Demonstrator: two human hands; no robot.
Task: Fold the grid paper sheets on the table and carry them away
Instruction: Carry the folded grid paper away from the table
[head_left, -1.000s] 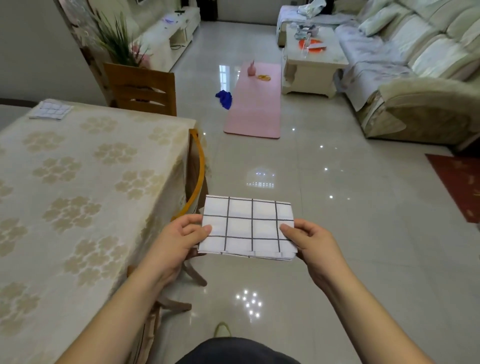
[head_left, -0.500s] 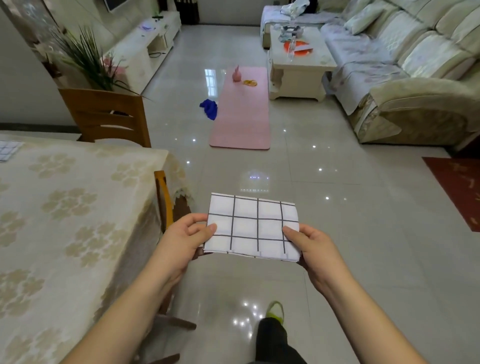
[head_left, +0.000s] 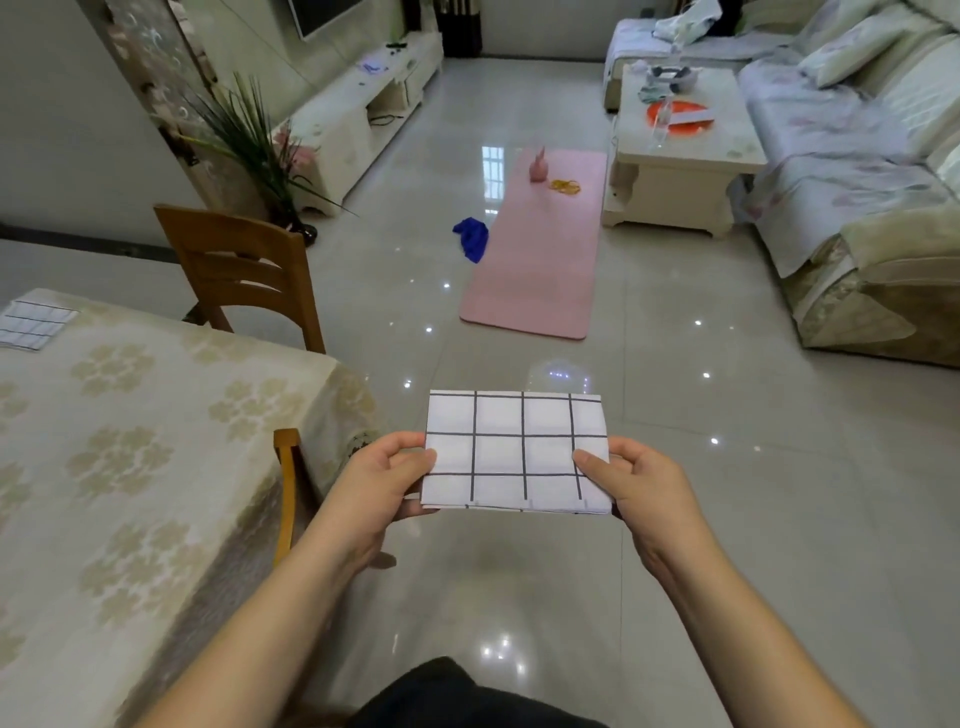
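Glossy tiled living-room floor (head_left: 675, 519) ahead, with a pink mat (head_left: 535, 260) at twelve o'clock, cream sofa (head_left: 857, 208) at two, tablecloth-covered dining table (head_left: 130, 467) at nine. Held level above the floor, clear of the table: folded grid paper (head_left: 514, 452), white with dark lines, layered edges showing along the near side. Pinched at its nine o'clock edge by left hand (head_left: 379, 483), thumb on top, fingers curled beneath. Pinched likewise at three o'clock by right hand (head_left: 644, 483). Lay at the table's far corner: second folded grid sheet (head_left: 34, 325).
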